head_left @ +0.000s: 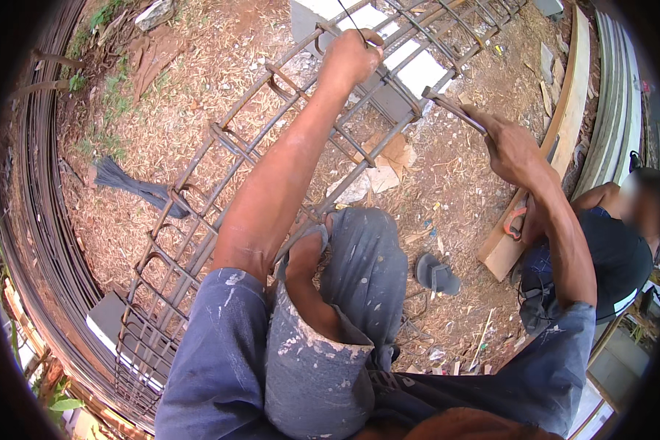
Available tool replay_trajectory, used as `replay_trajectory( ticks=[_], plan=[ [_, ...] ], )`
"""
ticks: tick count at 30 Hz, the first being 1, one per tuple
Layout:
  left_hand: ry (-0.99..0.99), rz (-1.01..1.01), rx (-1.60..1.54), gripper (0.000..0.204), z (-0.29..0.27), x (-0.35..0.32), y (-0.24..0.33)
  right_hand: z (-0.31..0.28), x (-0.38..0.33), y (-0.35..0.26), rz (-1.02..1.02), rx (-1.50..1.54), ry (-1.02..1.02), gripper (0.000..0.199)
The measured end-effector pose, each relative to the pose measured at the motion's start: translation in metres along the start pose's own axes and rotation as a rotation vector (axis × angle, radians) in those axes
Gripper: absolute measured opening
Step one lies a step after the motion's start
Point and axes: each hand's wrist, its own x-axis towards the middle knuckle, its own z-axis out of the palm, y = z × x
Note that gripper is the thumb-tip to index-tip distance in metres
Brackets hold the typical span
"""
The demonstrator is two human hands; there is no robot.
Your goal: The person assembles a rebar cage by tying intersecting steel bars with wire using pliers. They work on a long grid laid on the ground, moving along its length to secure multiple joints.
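A long cage of steel reinforcing bars (231, 138) runs slantwise from lower left to the top right, beneath my left arm. My left hand (352, 57) is closed at the cage's upper part, with a thin dark tie wire (350, 18) rising from the fingers. Gripped in my right hand (517, 150) is a pair of pincers (455, 110). Their head points left toward the cage, apart from my left hand. Pale blocks (422, 67) lie under the cage near both hands. My sandalled foot (304, 257) is beside the cage's near bar.
A bundle of dark tie wire (136, 182) lies left of the cage. Long steel bars (44, 220) curve along the left side. At right are a wooden plank (557, 147), corrugated sheets (612, 103) and a crouching person (601, 257). A loose flip-flop (438, 275) lies on the ground.
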Motion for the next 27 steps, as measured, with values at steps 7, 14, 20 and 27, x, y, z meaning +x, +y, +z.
replay_trajectory(
  ticks=[7, 14, 20, 27],
  plan=[
    [-0.064, 0.095, 0.159, 0.031, -0.008, -0.008, 0.015, -0.044, 0.116, -0.016, -0.237, -0.998, 0.121, 0.084],
    [-0.118, 0.013, 0.168, 0.030, -0.018, -0.013, 0.012, -0.056, 0.136, -0.031, -0.347, -1.051, 0.103, 0.083],
    [-0.100, 0.000, 0.154, 0.030, -0.012, -0.009, 0.014, -0.064, 0.140, -0.034, -0.485, -1.030, 0.163, 0.064],
    [-0.041, -0.001, 0.044, 0.029, -0.008, -0.006, 0.011, -0.069, 0.149, -0.045, -0.406, -1.192, 0.094, 0.053]
  ],
)
